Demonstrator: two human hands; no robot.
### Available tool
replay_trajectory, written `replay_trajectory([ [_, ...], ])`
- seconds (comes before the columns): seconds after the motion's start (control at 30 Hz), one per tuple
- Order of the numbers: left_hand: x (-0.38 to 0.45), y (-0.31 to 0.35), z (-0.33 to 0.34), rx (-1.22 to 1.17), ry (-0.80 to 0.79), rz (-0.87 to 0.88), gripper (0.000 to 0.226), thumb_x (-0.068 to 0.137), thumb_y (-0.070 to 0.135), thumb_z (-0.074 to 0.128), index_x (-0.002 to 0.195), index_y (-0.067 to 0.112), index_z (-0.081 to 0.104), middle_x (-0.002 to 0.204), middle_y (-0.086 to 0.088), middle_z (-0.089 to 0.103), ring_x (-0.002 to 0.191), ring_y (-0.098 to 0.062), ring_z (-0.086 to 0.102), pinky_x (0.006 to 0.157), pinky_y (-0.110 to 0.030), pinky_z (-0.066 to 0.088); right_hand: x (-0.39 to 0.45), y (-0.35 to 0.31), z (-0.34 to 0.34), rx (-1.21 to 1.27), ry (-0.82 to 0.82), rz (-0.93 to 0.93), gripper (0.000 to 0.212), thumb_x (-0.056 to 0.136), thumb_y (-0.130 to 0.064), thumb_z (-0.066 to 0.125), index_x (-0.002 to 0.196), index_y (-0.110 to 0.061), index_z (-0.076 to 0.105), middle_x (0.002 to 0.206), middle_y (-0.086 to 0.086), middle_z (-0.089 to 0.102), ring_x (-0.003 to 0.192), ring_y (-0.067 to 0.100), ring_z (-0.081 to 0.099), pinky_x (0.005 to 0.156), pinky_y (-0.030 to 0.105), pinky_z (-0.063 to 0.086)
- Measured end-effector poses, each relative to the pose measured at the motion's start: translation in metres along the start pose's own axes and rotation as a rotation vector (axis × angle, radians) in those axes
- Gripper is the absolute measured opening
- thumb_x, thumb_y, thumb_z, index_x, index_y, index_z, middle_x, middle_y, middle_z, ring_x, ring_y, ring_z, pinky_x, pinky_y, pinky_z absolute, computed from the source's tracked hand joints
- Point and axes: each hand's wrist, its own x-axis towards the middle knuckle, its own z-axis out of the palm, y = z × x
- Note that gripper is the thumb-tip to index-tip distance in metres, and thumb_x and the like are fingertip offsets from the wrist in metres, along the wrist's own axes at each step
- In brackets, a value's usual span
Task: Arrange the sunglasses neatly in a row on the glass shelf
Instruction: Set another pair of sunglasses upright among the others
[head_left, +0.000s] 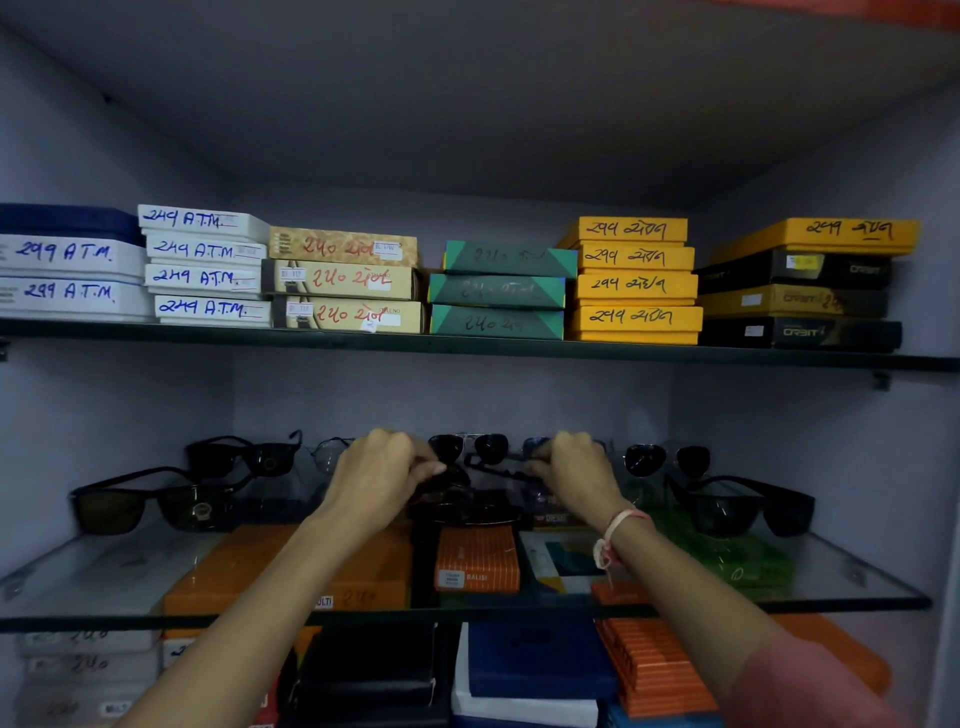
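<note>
Both hands reach over the glass shelf (104, 571) and hold one dark pair of sunglasses (467, 493) at its middle. My left hand (379, 478) grips its left end, my right hand (571, 473) its right arm. Behind it an aviator pair (470, 447) stands upright. Two black pairs (156, 504) (244, 454) lie at the left, a thin-framed pair (327, 452) partly behind my left hand. At the right stand a round-lens pair (667, 460) and a black pair (748, 504). A bluish pair (535, 445) is mostly hidden behind my right hand.
The upper shelf (467, 345) carries stacks of labelled boxes: white (202, 275), tan (345, 283), green (498, 291), yellow (634, 283) and black (800, 301). Orange (478, 564), blue and white boxes show through the glass from below. Grey cabinet walls close both sides.
</note>
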Motion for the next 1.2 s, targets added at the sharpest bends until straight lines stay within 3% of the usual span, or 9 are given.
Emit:
replay_trajectory([
  [0.17, 0.022, 0.023, 0.004, -0.151, -0.005, 0.041, 0.043, 0.093, 0.033, 0.058, 0.133, 0.019, 0.057, 0.135, -0.008, 0.059, 0.123, -0.028, 0.056, 0.100, -0.044, 0.049, -0.015, 0.011, -0.045, 0.263, 0.121, -0.232, 0.021, 0.083, -0.024, 0.075, 0.099, -0.011, 0.080, 0.090, 0.006, 0.073, 0.081, 0.018, 0.069, 0.076, 0.032, 0.057],
  [0.3, 0.034, 0.047, 0.013, -0.195, -0.079, 0.023, 0.030, 0.090, 0.033, 0.061, 0.108, 0.013, 0.075, 0.104, -0.014, 0.075, 0.098, -0.030, 0.069, 0.087, -0.044, 0.056, -0.033, 0.023, -0.070, 0.198, 0.244, -0.203, 0.019, 0.078, -0.031, 0.078, 0.090, -0.017, 0.081, 0.083, 0.003, 0.077, 0.074, 0.013, 0.069, 0.072, 0.031, 0.059],
  [0.4, 0.036, 0.065, 0.018, -0.199, -0.013, 0.042, 0.031, 0.091, 0.033, 0.060, 0.100, 0.008, 0.076, 0.101, -0.013, 0.070, 0.094, -0.031, 0.066, 0.081, -0.042, 0.056, -0.038, 0.033, -0.079, 0.120, 0.312, -0.078, 0.024, 0.075, -0.040, 0.078, 0.085, -0.018, 0.082, 0.073, 0.005, 0.078, 0.065, 0.017, 0.071, 0.065, 0.035, 0.062],
  [0.63, 0.049, 0.094, 0.029, -0.216, 0.037, -0.143, 0.028, 0.088, 0.027, 0.063, 0.096, 0.002, 0.074, 0.092, -0.020, 0.071, 0.084, -0.035, 0.066, 0.062, -0.033, 0.047, -0.028, 0.064, -0.088, 0.000, 0.210, 0.166, 0.027, 0.078, -0.037, 0.079, 0.077, -0.011, 0.080, 0.070, 0.013, 0.074, 0.070, 0.030, 0.071, 0.063, 0.039, 0.061],
  [0.8, 0.060, 0.104, 0.048, -0.302, -0.099, -0.332, 0.045, 0.084, 0.025, 0.069, 0.050, 0.011, 0.044, 0.055, -0.003, 0.047, 0.055, -0.022, 0.050, 0.044, -0.026, 0.035, -0.019, 0.085, -0.082, -0.027, 0.144, 0.311, 0.032, 0.075, -0.035, 0.079, 0.089, -0.006, 0.077, 0.092, 0.016, 0.074, 0.087, 0.035, 0.070, 0.066, 0.035, 0.053],
  [0.9, 0.060, 0.111, 0.056, -0.275, -0.185, -0.363, 0.043, 0.084, 0.024, 0.066, 0.051, 0.011, 0.043, 0.058, -0.003, 0.049, 0.056, -0.021, 0.052, 0.048, -0.027, 0.037, -0.016, 0.092, -0.078, -0.062, 0.037, 0.324, 0.034, 0.077, -0.034, 0.079, 0.094, -0.005, 0.075, 0.097, 0.016, 0.072, 0.090, 0.034, 0.069, 0.068, 0.034, 0.052],
  [1.03, 0.059, 0.116, 0.063, -0.218, -0.266, -0.336, 0.038, 0.081, 0.031, 0.069, 0.056, 0.013, 0.046, 0.086, -0.011, 0.067, 0.089, -0.030, 0.067, 0.065, -0.032, 0.047, -0.014, 0.101, -0.073, -0.112, -0.072, 0.325, 0.036, 0.075, -0.034, 0.080, 0.098, -0.007, 0.074, 0.099, 0.013, 0.072, 0.090, 0.030, 0.068, 0.073, 0.035, 0.057],
  [1.13, 0.062, 0.117, 0.064, -0.216, -0.280, -0.328, 0.040, 0.079, 0.036, 0.070, 0.057, 0.012, 0.047, 0.085, -0.012, 0.067, 0.084, -0.030, 0.065, 0.073, -0.036, 0.051, -0.013, 0.104, -0.074, -0.137, -0.075, 0.314, 0.036, 0.077, -0.033, 0.079, 0.099, -0.006, 0.073, 0.101, 0.014, 0.071, 0.091, 0.032, 0.068, 0.072, 0.034, 0.054],
  [1.2, 0.064, 0.115, 0.065, -0.223, -0.302, -0.316, 0.040, 0.080, 0.038, 0.071, 0.058, 0.012, 0.050, 0.077, -0.008, 0.062, 0.074, -0.026, 0.060, 0.064, -0.033, 0.048, -0.012, 0.104, -0.075, -0.160, -0.099, 0.311, 0.038, 0.077, -0.034, 0.079, 0.099, -0.004, 0.071, 0.102, 0.014, 0.071, 0.092, 0.032, 0.067, 0.069, 0.033, 0.052],
])
